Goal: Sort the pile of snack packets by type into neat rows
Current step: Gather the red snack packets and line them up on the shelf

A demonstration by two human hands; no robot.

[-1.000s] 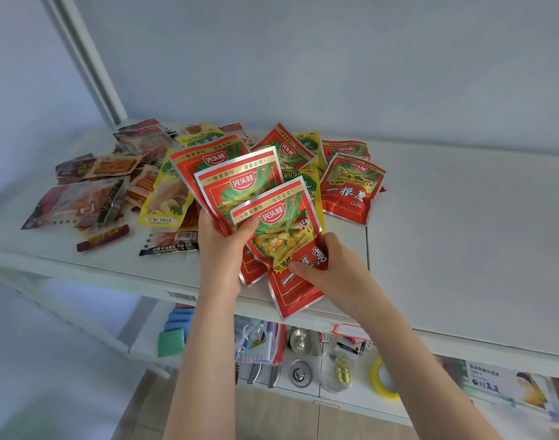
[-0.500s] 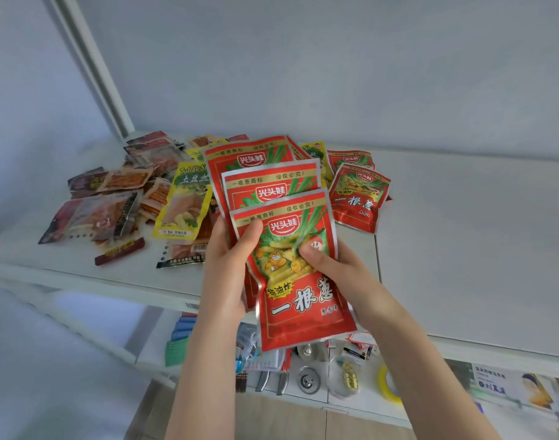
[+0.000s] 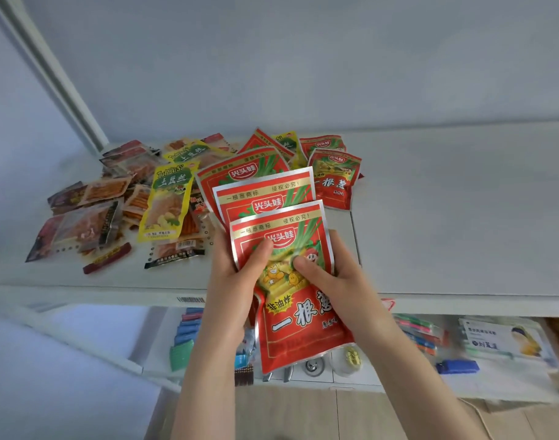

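**Snack packets (image 3: pixel 138 198): three red ones fanned in your hands, the others on the shelf**

You hold three red packets (image 3: pixel 271 201) as a fan above the near edge of the white shelf top (image 3: pixel 446 217). They overlap like cards, each lower and nearer than the one behind, all upright with the print facing you. The front packet (image 3: pixel 300 319) hangs down past the shelf edge.

Your left hand (image 3: pixel 230 281) grips the left side of the fan. Its fingers are behind the packets and its thumb is curled over the face of the front packet. Your right hand (image 3: pixel 335 281) pinches the front packet at its right side, thumb on the printed face and fingers tucked behind.

The other packets lie on the shelf top, far and left of your hands. A yellow packet (image 3: pixel 168 204) lies just left of the fan, with a second yellow one (image 3: pixel 186 154) farther back. Left of these is a loose heap of clear and dark packets (image 3: pixel 81 223) with orange-brown contents, all overlapping. A thin dark red stick (image 3: pixel 108 262) lies alone on the near side of that heap. Behind the fan and a little to its right, more matching red ones (image 3: pixel 333 182) lie flat and overlapping.

Below, a lower shelf (image 3: pixel 462 385) holds small items, too blurred for you to tell apart.
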